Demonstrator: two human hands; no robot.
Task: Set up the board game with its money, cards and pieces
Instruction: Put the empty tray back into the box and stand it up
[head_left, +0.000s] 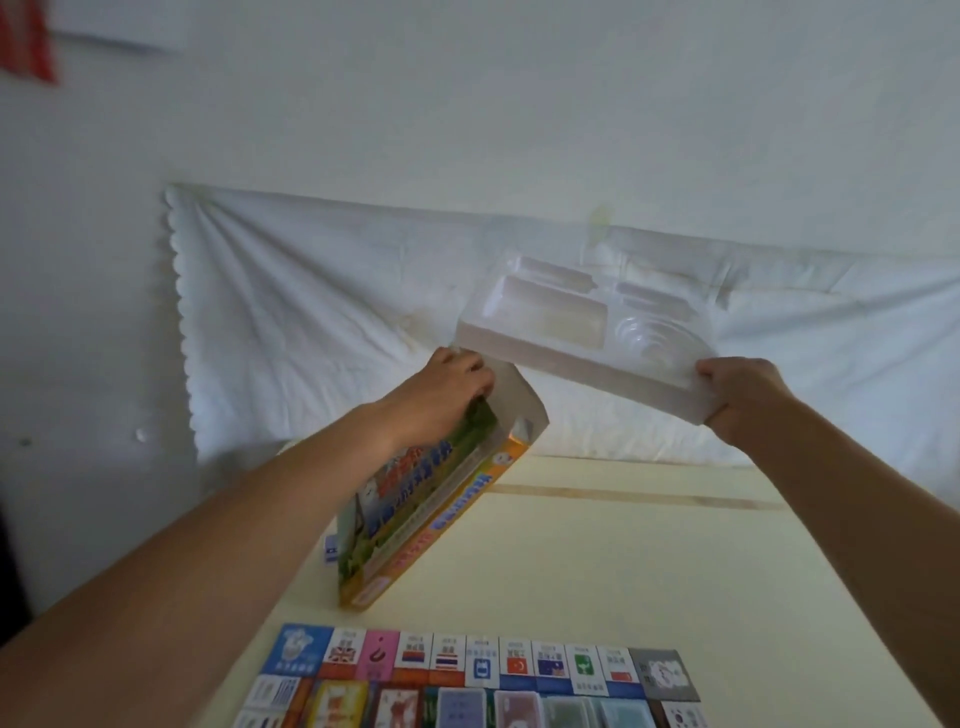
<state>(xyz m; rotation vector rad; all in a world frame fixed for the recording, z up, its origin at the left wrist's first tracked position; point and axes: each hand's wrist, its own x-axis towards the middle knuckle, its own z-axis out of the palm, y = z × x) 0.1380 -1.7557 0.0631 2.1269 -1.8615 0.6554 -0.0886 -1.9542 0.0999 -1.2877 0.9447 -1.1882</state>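
- The left hand (457, 384) grips the top edge of the game box (436, 499), fingers curled over its open white flap; the box stands tilted on the pale table (649, 561).
- The right hand (737, 395) pinches a corner of the clear plastic tray insert (561, 322) and holds it in the air, above the table and right of the box.
- The game board (483, 670) lies flat at the near edge, with card stacks (457, 709) on it.
- A white cloth (311, 322) hangs on the wall behind.
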